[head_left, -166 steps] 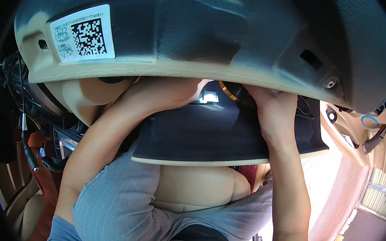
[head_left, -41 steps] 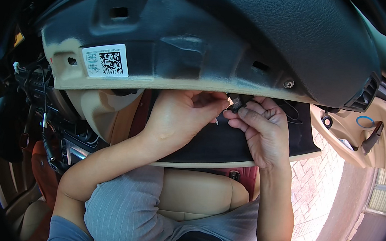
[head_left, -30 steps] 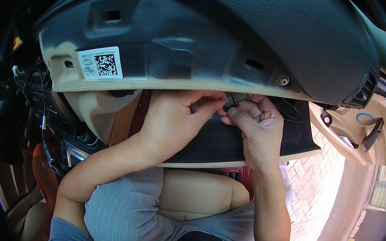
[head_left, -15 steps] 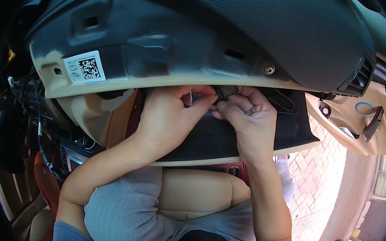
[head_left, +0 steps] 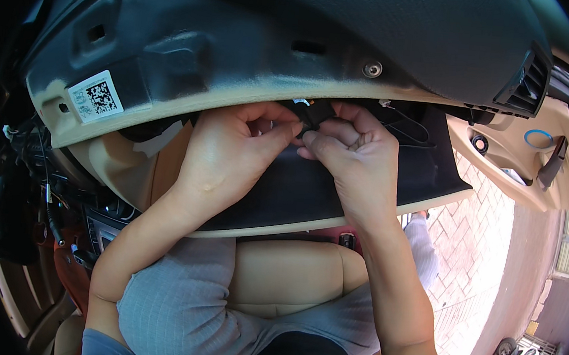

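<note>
Just under the lower edge of the dashboard, both my hands meet at a small black box-like part. My right hand pinches it between thumb and fingers from the right. Coming from the left, my left hand has thumb and fingertips pressed together at the part's left end; what exactly they grip there is too small to make out. A thin black cable loops to the right of my right hand. Below the hands hangs the dark, beige-edged glove box lid, lowered over my lap.
A beige car seat lies between my legs. On the left are exposed wires and console parts. The open car door stands to the right, beyond it brick paving. An air vent sits at the dashboard's right end.
The view has shifted, so the dashboard and my hands sit slightly higher and farther left. More of the black part shows between my fingers. Both hands keep their pinch.
</note>
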### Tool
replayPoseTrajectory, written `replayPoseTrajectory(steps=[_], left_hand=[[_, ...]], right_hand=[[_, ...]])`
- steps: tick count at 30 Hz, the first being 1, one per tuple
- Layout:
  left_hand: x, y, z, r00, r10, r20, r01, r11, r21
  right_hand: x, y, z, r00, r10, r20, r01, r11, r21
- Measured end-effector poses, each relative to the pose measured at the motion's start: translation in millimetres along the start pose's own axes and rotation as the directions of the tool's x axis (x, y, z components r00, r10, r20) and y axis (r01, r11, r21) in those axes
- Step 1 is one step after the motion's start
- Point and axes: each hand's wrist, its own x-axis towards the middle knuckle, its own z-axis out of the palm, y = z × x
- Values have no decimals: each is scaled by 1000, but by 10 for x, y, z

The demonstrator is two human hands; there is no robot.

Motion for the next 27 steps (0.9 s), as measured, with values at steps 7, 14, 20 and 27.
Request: replayPoseTrajectory(steps=[7,14,20,27], left_hand=[[17,-23,36,998,38,-45,-32,991,131],[31,-37,43,992,101,-79,-85,979,187],[45,49,18,999,28,-46,-14,961,278],[37,109,10,999,4,-38,8,951,310]], right_hand=[[-2,-22,-6,1000,-5,11,5,1000,-8],[-1,-14,0,1000,4,11,-4,1000,-1],[-2,-16,-3,999,-6,36,8,998,-57],[3,-9,6,999,-14,50,16,998,-55]])
